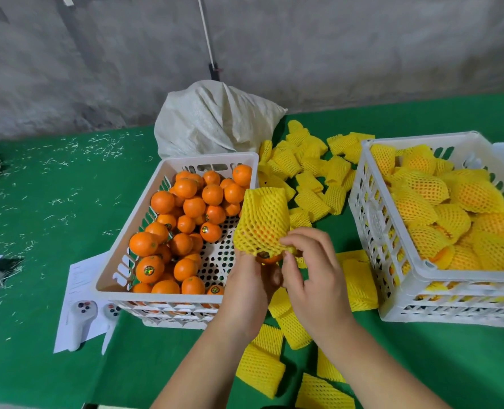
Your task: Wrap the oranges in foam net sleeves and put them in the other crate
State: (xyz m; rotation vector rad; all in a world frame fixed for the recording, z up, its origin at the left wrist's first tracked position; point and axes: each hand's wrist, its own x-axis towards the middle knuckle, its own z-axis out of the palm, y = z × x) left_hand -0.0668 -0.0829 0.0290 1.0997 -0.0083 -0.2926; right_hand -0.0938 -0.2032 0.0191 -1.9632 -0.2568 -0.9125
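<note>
Step in hand: a round orange fruit [270, 257] is being sleeved in a yellow foam net sleeve [262, 221]; the net covers most of it and only the near end with a dark sticker shows.
Left hand: the left hand [249, 286] cups the orange from below, fingers curled round fruit and net edge.
Right hand: the right hand [309, 262] pinches the lower rim of the net at the fruit's 3 o'clock side, apparently drawing it down.
Where it is: held in the air above the green cloth-covered counter [53, 202], between the two crates, just at 3 o'clock of the source crate.
Done: the white slatted plastic crate on the right [371, 208], at 3 o'clock, is heaped nearly to its rim with wrapped oranges [421, 187].
Left: the white plastic crate on the left [133, 214], at 9 o'clock, holds many bare oranges [186, 219], with part of its perforated floor showing; judged well past halfway.
Supply: loose yellow net sleeves [306, 166] lie scattered from 12 o'clock to 6 o'clock, plenty for the rest.
Behind: a white woven sack [212, 119] at 12 o'clock.
</note>
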